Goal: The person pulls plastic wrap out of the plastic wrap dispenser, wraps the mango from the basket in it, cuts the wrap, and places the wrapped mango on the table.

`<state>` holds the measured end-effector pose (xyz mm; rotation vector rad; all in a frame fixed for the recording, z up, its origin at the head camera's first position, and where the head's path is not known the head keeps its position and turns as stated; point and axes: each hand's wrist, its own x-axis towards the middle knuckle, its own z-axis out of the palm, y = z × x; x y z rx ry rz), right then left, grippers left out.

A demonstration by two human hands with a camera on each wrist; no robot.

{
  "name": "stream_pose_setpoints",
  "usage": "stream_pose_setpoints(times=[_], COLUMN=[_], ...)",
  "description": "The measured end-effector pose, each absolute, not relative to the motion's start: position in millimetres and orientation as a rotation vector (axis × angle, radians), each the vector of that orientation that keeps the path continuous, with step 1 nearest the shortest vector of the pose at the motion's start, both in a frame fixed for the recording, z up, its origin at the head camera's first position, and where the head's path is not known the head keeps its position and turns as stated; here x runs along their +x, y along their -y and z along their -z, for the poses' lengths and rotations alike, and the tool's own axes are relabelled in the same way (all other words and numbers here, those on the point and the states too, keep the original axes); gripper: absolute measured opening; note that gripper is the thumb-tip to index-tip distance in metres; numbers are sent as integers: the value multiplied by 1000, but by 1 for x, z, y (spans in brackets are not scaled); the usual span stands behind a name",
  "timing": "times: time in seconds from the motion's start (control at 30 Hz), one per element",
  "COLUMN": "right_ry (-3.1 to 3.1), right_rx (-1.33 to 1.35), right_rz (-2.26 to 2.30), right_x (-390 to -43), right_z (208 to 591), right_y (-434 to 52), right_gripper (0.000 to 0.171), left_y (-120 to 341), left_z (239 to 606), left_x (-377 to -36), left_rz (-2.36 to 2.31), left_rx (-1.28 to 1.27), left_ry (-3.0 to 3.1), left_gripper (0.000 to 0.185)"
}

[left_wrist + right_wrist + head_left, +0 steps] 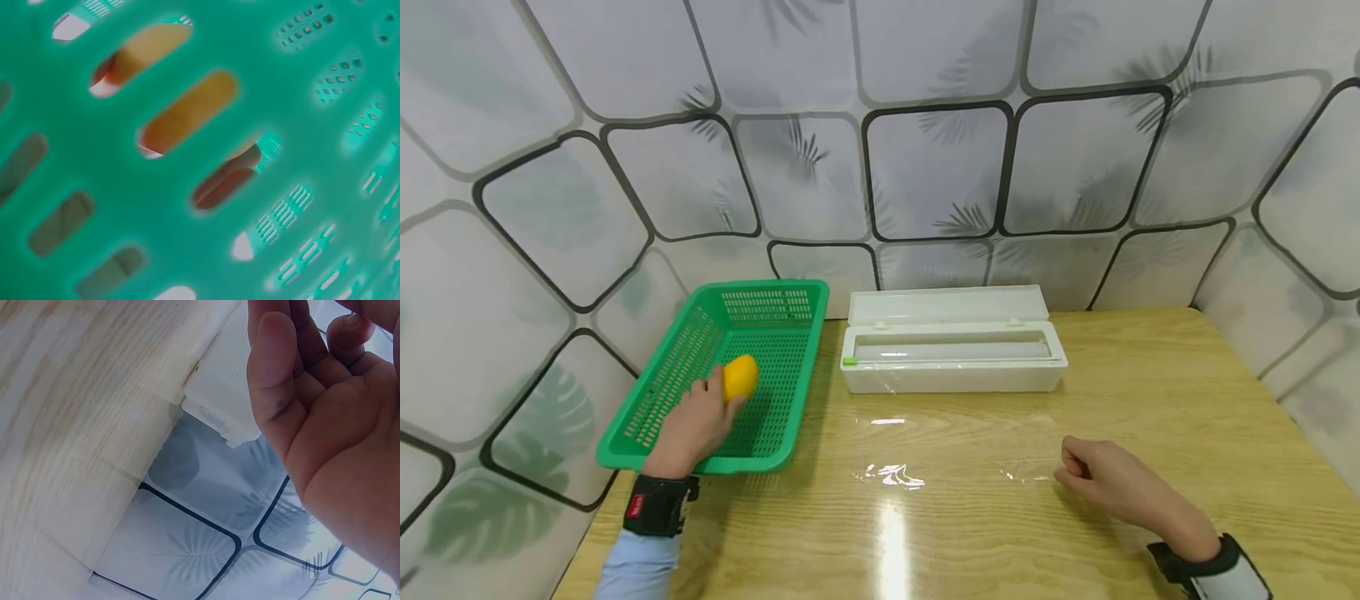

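My left hand (695, 423) reaches into a green plastic basket (810, 375) at the left and grips a smooth yellow mango (741, 377). Through slots of the basket wall (169, 178), the left wrist view shows parts of the mango (190, 112) and of the fingers; the wall hides most of both. At the right, my right hand (1108, 483) is low over the table, its fingers loosely curled. Nothing shows in its palm in the right wrist view. Glossy clear film (891, 477) lies flat on the wood between the two hands.
A white cling film dispenser (955, 380) with its lid (951, 306) raised stands at the table's back, right of the basket. It has a small green slider (850, 361). Patterned wall covering (936, 175) borders the wooden table (1157, 375) at the back and sides.
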<state>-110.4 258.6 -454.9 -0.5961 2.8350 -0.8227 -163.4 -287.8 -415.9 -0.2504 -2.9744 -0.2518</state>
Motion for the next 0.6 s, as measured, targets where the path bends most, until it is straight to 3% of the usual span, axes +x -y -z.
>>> stream_pose_setpoints(times=[0.6], right_ry=[-2793], right_rx=[-587], right_rz=[842], right_x=[-110], right_z=[455], right_y=[-258], right_gripper=[29], left_y=[265], left_z=[400], left_x=[-152], left_rz=[155], left_rx=[-347], left_ry=[2745], left_gripper=[66])
